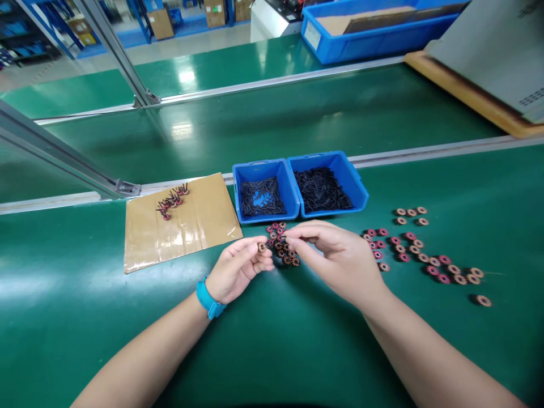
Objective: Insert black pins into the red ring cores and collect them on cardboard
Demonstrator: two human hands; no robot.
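Between thumb and finger, my left hand [240,265] holds a small copper-coloured toothed ring [262,247]. My right hand [340,258] is closed in a pinch on a small dark piece [284,238], just right of the ring and apart from it. Below and between the hands lies a cluster of red and copper rings [288,256], partly hidden by my fingers. Behind them stand two blue bins, the left bin [266,219] and the right bin [335,212], both holding thin black pieces.
Several loose rings [433,261] are spread on the green table [272,351] at the right. On the left, a brown cardboard sheet [195,226] bears rings with black pieces [172,199]. A metal rail [446,148] runs behind the bins.
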